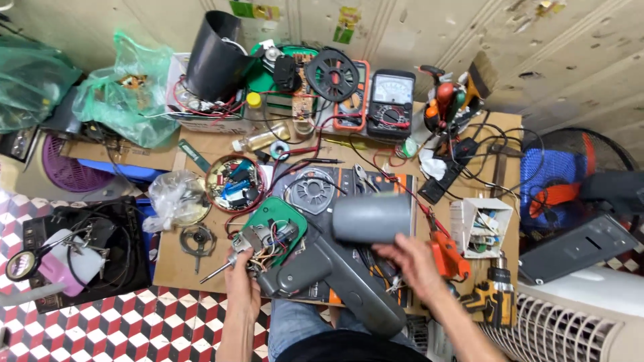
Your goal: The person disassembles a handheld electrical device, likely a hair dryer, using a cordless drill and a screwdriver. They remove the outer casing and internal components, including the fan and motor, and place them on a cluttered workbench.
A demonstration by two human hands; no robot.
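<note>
Clutter covers nearly all of the bench [201, 258], so you have little bare board to move over: one patch lies at the near left corner, around the small metal wheel [195, 239]. The near edge runs just past your wrists, with the red, white and black tiled floor [161, 328] below it. The right edge sits beside a drill [497, 299] and a white fan housing [570, 322].

Your left hand [243, 275] is closed in a grip around the lower end of the opened motor unit on its green plate [272, 234], with a metal shaft [218, 269] sticking out to the left of your knuckles. Your right hand [410, 261] is spread open, fingers loose, touching the underside of the grey plastic cylinder [373, 217], which lies across the long grey housing [342, 278] in front of you.

The round tin [235, 183] behind the motor holds blue and red parts and wire. The white box [484, 226] at right is packed with small parts. The box [201, 100] at the back left holds tangled red wire, with a black tube [216, 53] leaning in it. A green bag [124, 94] slumps beside it.
</note>
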